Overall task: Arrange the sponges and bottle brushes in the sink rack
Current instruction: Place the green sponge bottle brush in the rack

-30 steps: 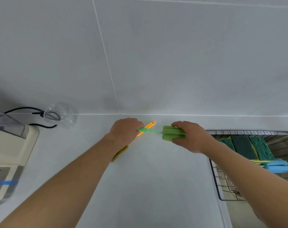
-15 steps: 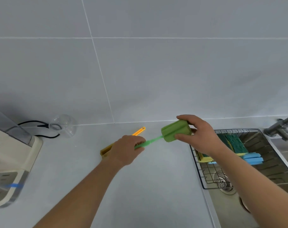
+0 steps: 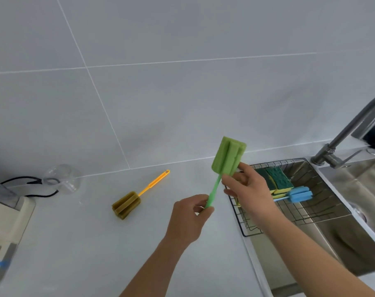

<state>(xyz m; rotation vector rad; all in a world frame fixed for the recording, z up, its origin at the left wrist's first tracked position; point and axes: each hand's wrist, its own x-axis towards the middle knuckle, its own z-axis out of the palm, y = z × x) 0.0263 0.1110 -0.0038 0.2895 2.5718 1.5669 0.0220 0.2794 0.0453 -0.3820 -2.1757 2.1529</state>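
A green sponge-headed bottle brush (image 3: 228,159) is being held tilted above the white desk (image 3: 96,243), head up. Its thin green handle is being pinched at the lower end by the left hand (image 3: 187,217), while the base of the sponge head is being gripped by the right hand (image 3: 246,189). To the right, a black wire sink rack (image 3: 246,228) is holding green-and-yellow rectangular sponges (image 3: 277,182) and a blue sponge brush (image 3: 298,195). An olive sponge brush with an orange handle (image 3: 127,204) is lying on the desk to the left.
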